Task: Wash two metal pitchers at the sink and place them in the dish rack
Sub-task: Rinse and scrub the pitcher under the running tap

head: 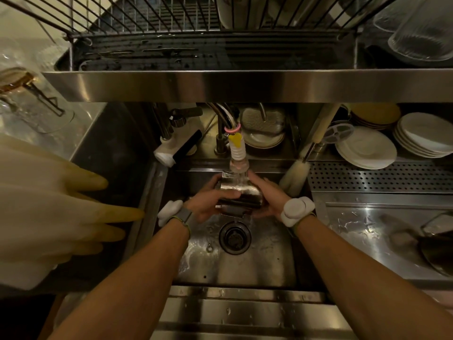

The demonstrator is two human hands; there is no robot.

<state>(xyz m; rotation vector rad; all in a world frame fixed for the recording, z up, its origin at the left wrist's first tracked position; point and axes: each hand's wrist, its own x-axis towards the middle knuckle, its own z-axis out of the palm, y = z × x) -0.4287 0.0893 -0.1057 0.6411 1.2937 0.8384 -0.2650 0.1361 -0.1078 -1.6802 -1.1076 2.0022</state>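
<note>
The wire dish rack [171,20] above me holds no metal pitcher that I can see, so I judge the washing is at an early stage. Below it the steel sink [245,266] gleams wet around its round drain. I hold one shiny, smooth-sided pitcher [239,192] under the ribbed faucet nozzle [237,153], my left hand [208,204] and right hand [266,200] both wrapped tight around it.

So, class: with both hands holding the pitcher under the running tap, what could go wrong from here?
1. The wet metal pitcher, gripped by the left hand and right hand, could slip into the sink.
2. Lifted carelessly, it might knock the faucet nozzle directly above.
</note>
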